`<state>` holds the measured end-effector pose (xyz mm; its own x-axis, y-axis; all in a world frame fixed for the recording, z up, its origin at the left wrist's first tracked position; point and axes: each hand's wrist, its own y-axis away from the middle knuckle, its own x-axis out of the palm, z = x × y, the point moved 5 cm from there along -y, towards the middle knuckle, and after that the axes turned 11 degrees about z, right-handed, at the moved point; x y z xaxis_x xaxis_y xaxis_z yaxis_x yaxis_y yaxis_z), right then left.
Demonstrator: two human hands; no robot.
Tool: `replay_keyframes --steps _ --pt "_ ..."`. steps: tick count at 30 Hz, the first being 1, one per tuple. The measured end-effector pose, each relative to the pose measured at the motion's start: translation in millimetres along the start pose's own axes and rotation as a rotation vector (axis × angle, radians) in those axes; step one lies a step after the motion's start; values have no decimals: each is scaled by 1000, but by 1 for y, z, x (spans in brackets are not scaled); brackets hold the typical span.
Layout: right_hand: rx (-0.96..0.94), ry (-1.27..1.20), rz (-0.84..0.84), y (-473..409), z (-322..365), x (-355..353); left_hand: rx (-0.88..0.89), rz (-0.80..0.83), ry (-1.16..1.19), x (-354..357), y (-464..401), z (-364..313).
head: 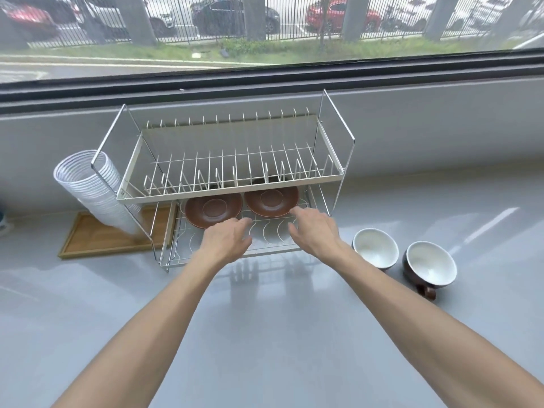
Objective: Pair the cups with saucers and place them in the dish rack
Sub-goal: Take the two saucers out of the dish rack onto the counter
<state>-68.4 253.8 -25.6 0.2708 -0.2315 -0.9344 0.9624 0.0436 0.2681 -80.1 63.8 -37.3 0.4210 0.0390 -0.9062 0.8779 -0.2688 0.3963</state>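
Note:
A two-tier wire dish rack (pixel 235 184) stands on the grey counter below the window. Two brown saucers lie flat on its lower tier: the left saucer (pixel 213 209) and the right saucer (pixel 270 201). My left hand (pixel 226 238) hovers just in front of the left saucer, fingers apart and empty. My right hand (pixel 313 231) is beside the right saucer's front edge, fingers spread, holding nothing. Two brown cups with white insides stand on the counter right of the rack: the nearer-to-rack cup (pixel 375 248) and the far right cup (pixel 429 265), whose handle points toward me.
A tilted stack of white disposable cups (pixel 94 187) leans at the rack's left end, over a wooden tray (pixel 97 238). The window sill and wall run behind the rack. Grey counter (pixel 265 334) stretches toward me.

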Motion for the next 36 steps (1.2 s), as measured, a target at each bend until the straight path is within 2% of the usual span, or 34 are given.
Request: replay_keyframes --steps 8,14,22,27,36 --pt "-18 -65 -77 -47 7 2 -133 -231 520 6 -40 3" --pt "31 -150 -54 -89 4 10 -133 -260 776 3 -74 -1" --pt "169 -316 47 -130 -11 21 -156 -296 794 2 -95 -3" --pt "192 -361 66 -137 -12 22 -105 -315 838 -1 -99 -12" --pt "253 -543 33 -130 -28 27 -130 -325 906 -1 -91 -14"
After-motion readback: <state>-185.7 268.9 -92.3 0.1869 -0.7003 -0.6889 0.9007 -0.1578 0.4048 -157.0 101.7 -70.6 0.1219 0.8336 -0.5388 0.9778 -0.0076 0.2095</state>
